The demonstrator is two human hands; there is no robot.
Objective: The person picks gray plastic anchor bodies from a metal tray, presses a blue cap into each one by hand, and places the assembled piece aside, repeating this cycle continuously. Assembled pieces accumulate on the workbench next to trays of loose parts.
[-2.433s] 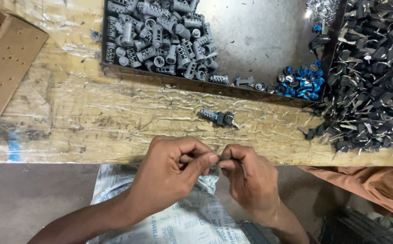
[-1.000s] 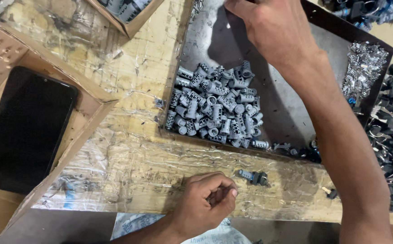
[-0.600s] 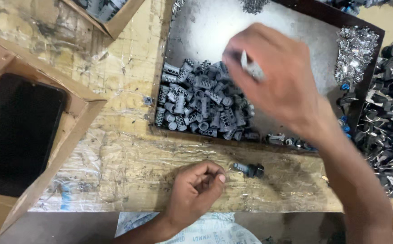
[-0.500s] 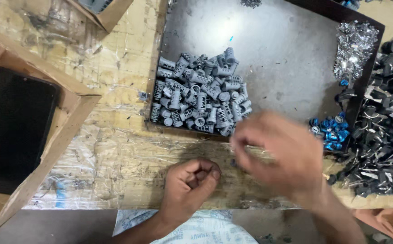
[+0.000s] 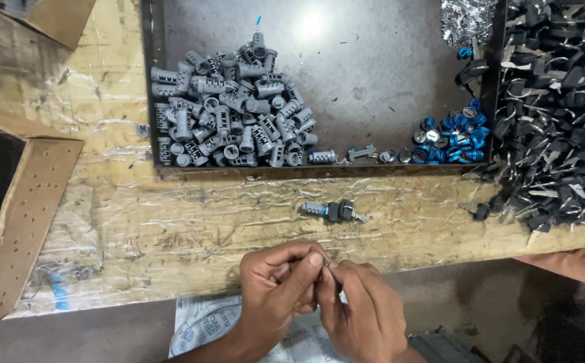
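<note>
Head view. The left hand [image 5: 276,286] and the right hand [image 5: 360,306] meet at the near edge of the wooden bench [image 5: 171,222], fingertips pressed together. Both are curled closed, pinching a small metal part [image 5: 326,265] between thumbs and forefingers; only a bright sliver of it shows, and its shape cannot be made out. The wrists enter from the bottom edge and are cut off there, above a printed sheet of paper [image 5: 205,329].

Just beyond the hands an assembled lock cylinder with key [image 5: 333,210] lies alone on the bench. Behind it stands a dark metal tray [image 5: 373,81] holding a heap of grey cylinders [image 5: 232,114] at left and blue caps [image 5: 450,131] at right. Black-headed keys [image 5: 561,114] are piled to the right, partly cut off by the frame. A cardboard box [image 5: 17,222] sits at left, its contents dark and unreadable.
</note>
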